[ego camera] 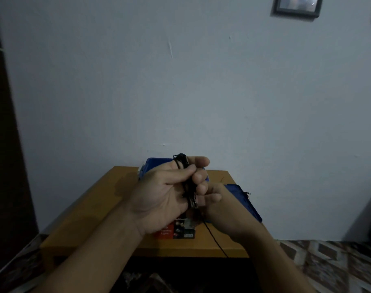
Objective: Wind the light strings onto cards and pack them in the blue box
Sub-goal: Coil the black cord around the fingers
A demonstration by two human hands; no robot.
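Orange-brown wooden desk (pixel 79 218): above its centre, left hand (pixel 159 193) has fingers (pixel 199 161) curled tight round a black light-string bundle (pixel 185 166). Right hand (pixel 224 210) touches it alongside, fingers hidden, can't tell. Blue plastic box (pixel 154 163) sits at desk back, flat blue lid (pixel 243 200) at desk right, red-and-black printed card (pixel 176 232) nr desk front.

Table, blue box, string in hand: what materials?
Table: wood or wood-look laminate, matte orange-brown, flat slab edge. Blue box: likely moulded plastic, uniform colour, rounded corner. Light string in the left hand: thin black flexible cord, probably plastic-insulated wire; too dim to confirm.
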